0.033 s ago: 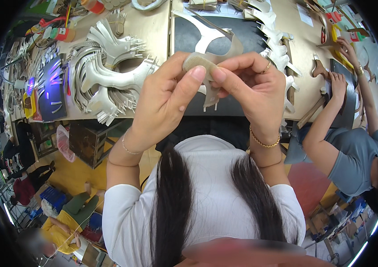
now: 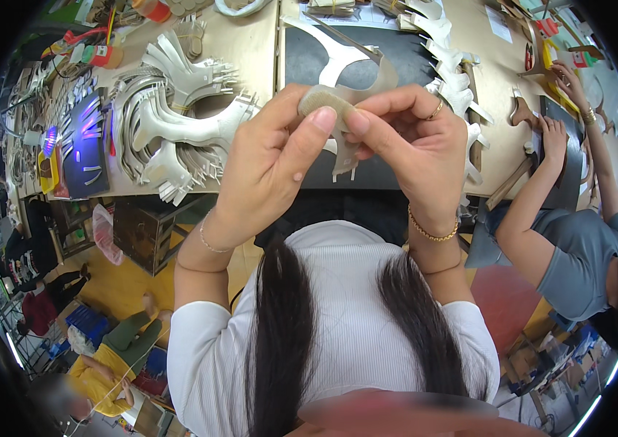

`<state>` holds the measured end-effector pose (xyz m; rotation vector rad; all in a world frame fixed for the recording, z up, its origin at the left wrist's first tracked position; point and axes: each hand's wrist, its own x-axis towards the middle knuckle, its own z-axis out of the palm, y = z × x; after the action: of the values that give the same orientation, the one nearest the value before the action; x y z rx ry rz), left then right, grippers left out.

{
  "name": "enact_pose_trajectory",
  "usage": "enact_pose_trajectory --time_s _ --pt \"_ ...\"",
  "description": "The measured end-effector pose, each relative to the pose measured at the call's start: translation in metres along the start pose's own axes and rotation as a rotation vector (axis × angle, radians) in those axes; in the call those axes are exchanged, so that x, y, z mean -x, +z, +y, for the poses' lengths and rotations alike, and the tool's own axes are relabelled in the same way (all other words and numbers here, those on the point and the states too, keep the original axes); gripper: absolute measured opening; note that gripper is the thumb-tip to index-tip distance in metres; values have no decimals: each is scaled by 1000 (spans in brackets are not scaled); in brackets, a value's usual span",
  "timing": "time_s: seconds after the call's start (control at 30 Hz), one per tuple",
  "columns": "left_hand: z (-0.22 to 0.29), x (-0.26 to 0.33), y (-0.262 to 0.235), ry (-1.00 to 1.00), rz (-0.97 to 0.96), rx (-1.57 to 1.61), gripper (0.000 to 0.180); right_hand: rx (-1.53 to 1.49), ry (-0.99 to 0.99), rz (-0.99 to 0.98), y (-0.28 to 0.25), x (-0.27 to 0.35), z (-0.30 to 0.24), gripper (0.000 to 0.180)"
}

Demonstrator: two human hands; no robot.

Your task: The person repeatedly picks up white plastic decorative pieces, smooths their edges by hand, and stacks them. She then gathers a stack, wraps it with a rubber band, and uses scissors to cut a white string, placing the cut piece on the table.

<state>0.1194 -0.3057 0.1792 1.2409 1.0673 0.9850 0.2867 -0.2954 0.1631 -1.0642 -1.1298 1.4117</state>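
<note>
Both hands pinch a curved shoe-upper piece (image 2: 383, 79), grey-beige on the side facing me, with a rounded, rough-textured end. My left hand (image 2: 265, 156) is closed, its thumb pressing flat on that rounded end. Close beside it, my right hand (image 2: 422, 149) grips the same piece between thumb and index finger, the other fingers curled. A narrow part with small tabs hangs below the fingertips. Just beyond, a silvery-white branching part (image 2: 334, 54) shows over the black mat (image 2: 411, 54); I cannot tell whether it joins the held piece.
Stacks of silvery cut pieces (image 2: 185, 130) lie on the table at left. Another row of them (image 2: 451, 69) runs along the mat's right side. Red-capped and green-capped bottles stand at far left. At right a co-worker's arm (image 2: 553, 156) rests over another dark mat.
</note>
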Motion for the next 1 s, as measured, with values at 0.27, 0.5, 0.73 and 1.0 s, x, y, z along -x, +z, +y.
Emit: enact_pose_trajectory --time_s 0.27,0.5,0.73,1.0 --pt "1 -7 -6 -120 80 111 25 -201 -133 88 -10 3 34 28" --pt "-7 -10 -6 -168 12 176 26 -509 -36 30 6 9 56 42" --pt "-14 -5 -1 -21 80 99 24 -334 -59 4 7 0 43 21" --pt "-18 -6 -5 -103 63 171 22 -200 -150 45 8 -1 39 15"
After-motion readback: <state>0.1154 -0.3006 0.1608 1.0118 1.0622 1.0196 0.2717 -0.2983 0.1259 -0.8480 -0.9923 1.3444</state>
